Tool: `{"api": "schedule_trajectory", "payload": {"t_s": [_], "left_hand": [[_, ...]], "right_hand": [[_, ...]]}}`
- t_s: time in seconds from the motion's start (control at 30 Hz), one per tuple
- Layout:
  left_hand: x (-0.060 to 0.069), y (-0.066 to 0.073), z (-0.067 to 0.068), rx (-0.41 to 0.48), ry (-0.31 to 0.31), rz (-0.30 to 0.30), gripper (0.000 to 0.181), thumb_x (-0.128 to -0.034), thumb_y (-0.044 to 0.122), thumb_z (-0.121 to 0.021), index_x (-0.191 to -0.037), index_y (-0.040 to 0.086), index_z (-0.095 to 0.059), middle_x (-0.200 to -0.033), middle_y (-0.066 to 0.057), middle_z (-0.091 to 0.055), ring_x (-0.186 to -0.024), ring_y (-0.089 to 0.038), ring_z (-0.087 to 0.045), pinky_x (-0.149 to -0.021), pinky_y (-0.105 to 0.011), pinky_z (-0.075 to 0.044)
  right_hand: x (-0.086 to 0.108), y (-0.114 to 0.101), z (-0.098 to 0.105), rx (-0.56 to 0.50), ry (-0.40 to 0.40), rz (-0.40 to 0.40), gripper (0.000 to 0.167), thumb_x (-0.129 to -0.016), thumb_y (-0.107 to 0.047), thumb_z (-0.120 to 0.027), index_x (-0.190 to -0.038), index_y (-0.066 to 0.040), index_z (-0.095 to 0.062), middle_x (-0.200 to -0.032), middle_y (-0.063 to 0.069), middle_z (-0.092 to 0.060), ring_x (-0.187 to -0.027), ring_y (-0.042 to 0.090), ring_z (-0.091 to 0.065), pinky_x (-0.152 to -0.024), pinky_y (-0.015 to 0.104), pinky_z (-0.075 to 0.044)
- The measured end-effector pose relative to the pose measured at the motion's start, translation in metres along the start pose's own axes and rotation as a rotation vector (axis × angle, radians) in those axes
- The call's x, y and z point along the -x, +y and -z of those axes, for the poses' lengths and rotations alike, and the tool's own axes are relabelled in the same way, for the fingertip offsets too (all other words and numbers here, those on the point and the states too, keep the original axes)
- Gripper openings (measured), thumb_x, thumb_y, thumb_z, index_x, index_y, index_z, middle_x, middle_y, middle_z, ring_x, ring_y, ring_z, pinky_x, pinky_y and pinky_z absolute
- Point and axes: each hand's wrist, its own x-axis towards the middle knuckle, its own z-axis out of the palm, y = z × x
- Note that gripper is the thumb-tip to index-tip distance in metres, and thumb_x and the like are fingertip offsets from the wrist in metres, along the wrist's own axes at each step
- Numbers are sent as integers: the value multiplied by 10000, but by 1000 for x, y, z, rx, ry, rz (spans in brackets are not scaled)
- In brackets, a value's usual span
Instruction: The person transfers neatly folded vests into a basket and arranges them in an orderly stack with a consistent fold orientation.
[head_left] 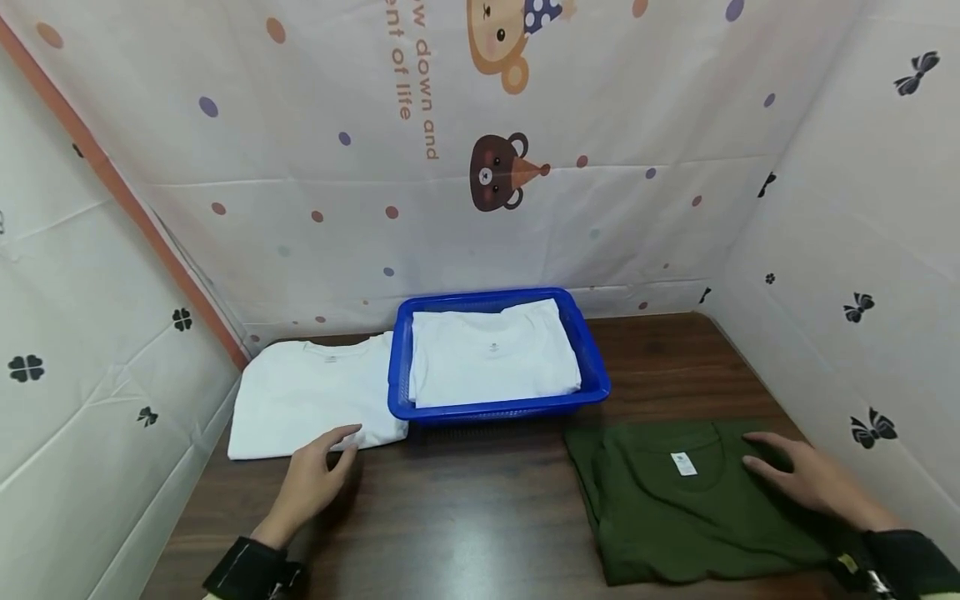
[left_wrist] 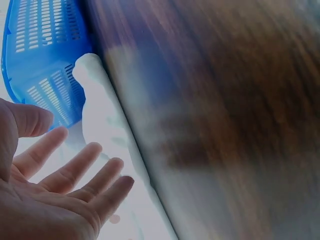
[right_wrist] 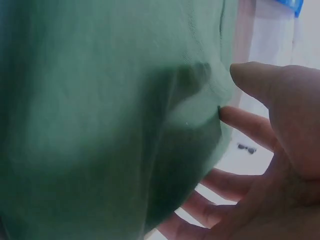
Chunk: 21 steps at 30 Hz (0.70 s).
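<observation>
A folded white shirt (head_left: 300, 400) lies at the left, partly behind the blue basket (head_left: 480, 411), which holds another folded white shirt (head_left: 491, 358). My left hand (head_left: 317, 477) is at the front edge of the left shirt, fingers apart and relaxed, holding nothing; in the left wrist view the hand (left_wrist: 60, 185) is beside the white cloth (left_wrist: 107, 120). A folded dark green shirt (head_left: 675, 517) with a white label lies at the right. My right hand (head_left: 813, 477) is over its right side; in the right wrist view the fingers (right_wrist: 245, 125) are loosely spread at the green cloth (right_wrist: 100, 125).
The brown wooden table (head_left: 465, 517) spans the front between the two hands. Printed white cloth walls (head_left: 300, 250) stand behind it and at both sides. The basket is near the back wall.
</observation>
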Motion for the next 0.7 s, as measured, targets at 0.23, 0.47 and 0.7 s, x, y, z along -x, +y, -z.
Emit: {"api": "schedule_trajectory", "payload": {"t_s": [0.23,0.47,0.7], "left_hand": [[5,7,5,8,-24,42,302,-974,48,-677,-1274,40,-702,-1085,-111,-759,-849,-167,-710,-736,-385,-588],[5,12,10,242,-217,303,407,-1043,128,-600,-1446,93,-561,-918,-83,-761,-581,-190,-663,-490,-327,-553],[8,19,10,521,-437,482,466,-1075,214,-555,-1488,23,-454,-902,-137,-753,-643,-314,-717,-522,-453,-597]], "right_hand": [[4,-23,0,-54,-40,20,558,-1031,-375,-628,-1382,54,-565,-1282,409,-568,-1046,568,-612,-751,603,-527],[5,-46,-1,-203,-96,38,484,-1037,-329,-628,-1350,35,-573,-1218,309,-645,-1048,451,-671,-808,510,-576],[4,-69,-12,-338,-143,90,353,-1001,-283,-683,-1248,-50,-585,-1175,133,-681,-1039,350,-680,-806,388,-581]]}}
